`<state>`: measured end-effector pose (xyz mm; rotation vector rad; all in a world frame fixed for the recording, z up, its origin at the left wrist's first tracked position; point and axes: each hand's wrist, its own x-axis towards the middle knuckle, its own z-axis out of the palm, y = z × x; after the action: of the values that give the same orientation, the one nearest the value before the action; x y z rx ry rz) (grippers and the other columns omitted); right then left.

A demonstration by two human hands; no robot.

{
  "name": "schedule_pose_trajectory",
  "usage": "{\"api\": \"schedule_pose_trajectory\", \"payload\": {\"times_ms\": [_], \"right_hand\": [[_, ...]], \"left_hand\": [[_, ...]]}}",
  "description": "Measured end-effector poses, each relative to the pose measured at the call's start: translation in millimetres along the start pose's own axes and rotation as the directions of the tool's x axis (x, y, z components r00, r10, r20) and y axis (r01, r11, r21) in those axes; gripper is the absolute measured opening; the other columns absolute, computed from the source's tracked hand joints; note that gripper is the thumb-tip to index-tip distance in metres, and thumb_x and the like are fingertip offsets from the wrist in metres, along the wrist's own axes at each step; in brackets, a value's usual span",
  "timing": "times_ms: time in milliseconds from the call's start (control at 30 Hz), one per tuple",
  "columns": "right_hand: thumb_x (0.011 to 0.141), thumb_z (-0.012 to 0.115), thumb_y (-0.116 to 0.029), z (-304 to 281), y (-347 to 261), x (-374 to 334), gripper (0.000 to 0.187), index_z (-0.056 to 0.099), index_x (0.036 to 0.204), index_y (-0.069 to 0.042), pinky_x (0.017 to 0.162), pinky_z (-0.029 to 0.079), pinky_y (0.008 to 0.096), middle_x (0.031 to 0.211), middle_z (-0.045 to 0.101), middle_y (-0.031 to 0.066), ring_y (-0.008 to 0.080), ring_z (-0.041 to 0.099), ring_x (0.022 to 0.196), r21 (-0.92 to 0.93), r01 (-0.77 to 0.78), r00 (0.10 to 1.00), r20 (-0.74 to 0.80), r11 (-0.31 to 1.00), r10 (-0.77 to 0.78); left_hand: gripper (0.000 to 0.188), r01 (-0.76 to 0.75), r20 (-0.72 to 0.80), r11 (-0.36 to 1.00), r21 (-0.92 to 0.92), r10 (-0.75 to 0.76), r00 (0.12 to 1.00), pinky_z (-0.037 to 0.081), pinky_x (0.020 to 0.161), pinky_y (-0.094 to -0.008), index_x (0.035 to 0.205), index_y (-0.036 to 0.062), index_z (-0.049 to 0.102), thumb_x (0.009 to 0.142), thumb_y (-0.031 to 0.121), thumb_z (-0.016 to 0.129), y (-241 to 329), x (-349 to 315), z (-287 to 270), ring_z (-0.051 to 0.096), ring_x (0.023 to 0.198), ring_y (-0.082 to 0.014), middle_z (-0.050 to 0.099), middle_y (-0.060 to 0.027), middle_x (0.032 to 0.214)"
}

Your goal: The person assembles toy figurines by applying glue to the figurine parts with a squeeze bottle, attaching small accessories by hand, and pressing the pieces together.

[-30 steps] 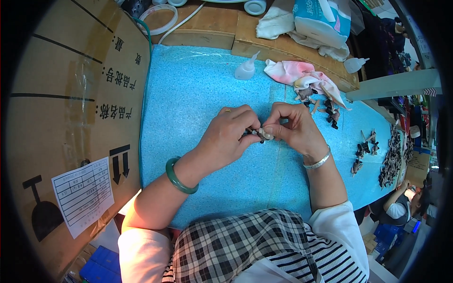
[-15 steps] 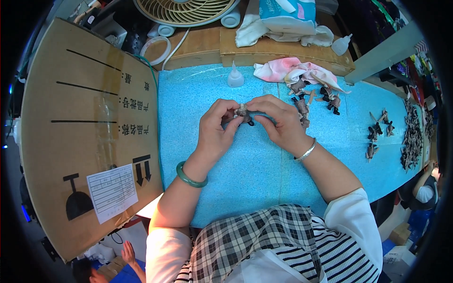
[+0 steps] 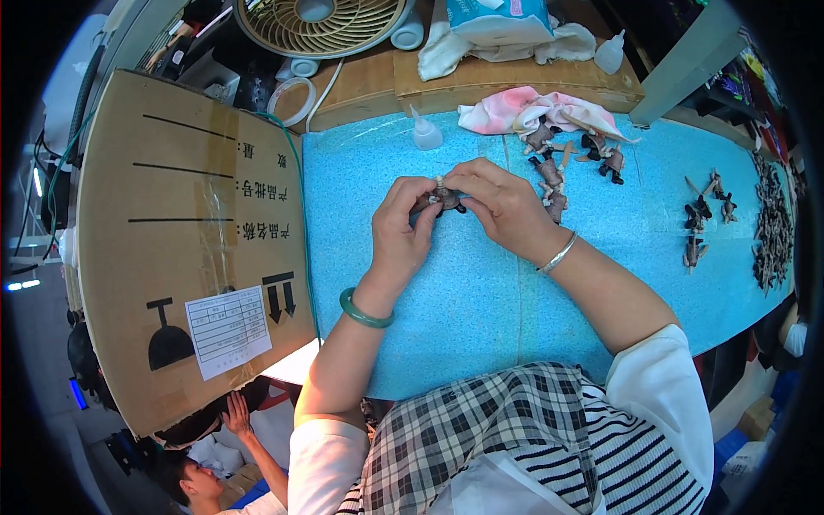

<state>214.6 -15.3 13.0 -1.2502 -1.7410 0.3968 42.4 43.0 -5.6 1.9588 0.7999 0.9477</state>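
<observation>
A small brown-grey figurine part with dark ends (image 3: 447,198) is pinched between my two hands above the blue mat. My left hand (image 3: 402,225), below a green bangle on the wrist, is closed on its left side. From the right, my right hand (image 3: 508,206) grips its upper edge with thumb and fingertips; a silver bracelet circles that wrist. Fingers cover much of the part, so its full shape is hidden. Just beyond the hands stands a translucent squeeze bottle (image 3: 426,130) with a thin nozzle. Several similar figurine pieces (image 3: 551,172) lie right of my right hand.
A large cardboard box (image 3: 189,249) walls off the left. Behind the blue mat (image 3: 463,318) are a pink-stained cloth (image 3: 506,112), a wooden ledge (image 3: 506,79), a fan (image 3: 322,21) and another squeeze bottle (image 3: 610,53). More pieces pile up (image 3: 772,227) far right. Another person (image 3: 206,481) is at lower left.
The whole view has shifted slightly, with the box and mat moving right in the picture. Both hands keep hold of the figurine part, which appears slightly turned.
</observation>
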Motion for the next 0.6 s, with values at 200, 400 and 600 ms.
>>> {"api": "schedule_pose_trajectory", "payload": {"times_ms": [200, 400, 600], "right_hand": [[0.073, 0.059, 0.007, 0.7, 1.7, 1.6, 0.027, 0.062, 0.098, 0.000, 0.074, 0.052, 0.0342, 0.097, 0.060, 0.0116, 0.0283, 0.062, 0.088, -0.032, 0.050, 0.999, 0.004, 0.998, -0.050], [0.073, 0.062, 0.007, -0.6, -0.3, 3.8, 0.023, 0.063, 0.095, 0.000, 0.071, 0.054, 0.0314, 0.095, 0.062, 0.0127, 0.0263, 0.063, 0.086, -0.123, 0.110, 0.993, 0.051, 0.986, -0.105], [0.073, 0.062, 0.005, -2.1, -1.4, 3.6, 0.020, 0.063, 0.092, 0.001, 0.069, 0.054, 0.0317, 0.093, 0.062, 0.0118, 0.0260, 0.064, 0.083, -0.140, 0.125, 0.991, 0.060, 0.982, -0.118]], "left_hand": [[0.029, -0.105, 0.013, 0.986, 0.130, 0.104, 0.994, 0.052, 0.066, -0.0299, 0.099, 0.0027, 0.057, 0.074, -0.011, 0.063, 8.6, 5.0, -3.6, 0.063, 0.079, -0.0245, 0.059, -0.0120, 0.092], [0.030, -0.190, 0.021, 0.962, 0.195, 0.190, 0.982, 0.052, 0.064, -0.0311, 0.098, 0.0041, 0.058, 0.073, -0.011, 0.064, 3.6, 4.2, -4.7, 0.063, 0.078, -0.0266, 0.059, -0.0116, 0.092], [0.030, -0.193, 0.042, 0.964, 0.186, 0.188, 0.981, 0.052, 0.064, -0.0317, 0.098, 0.0051, 0.058, 0.073, -0.010, 0.064, 3.8, 5.5, -6.2, 0.063, 0.077, -0.0269, 0.059, -0.0115, 0.093]]}}
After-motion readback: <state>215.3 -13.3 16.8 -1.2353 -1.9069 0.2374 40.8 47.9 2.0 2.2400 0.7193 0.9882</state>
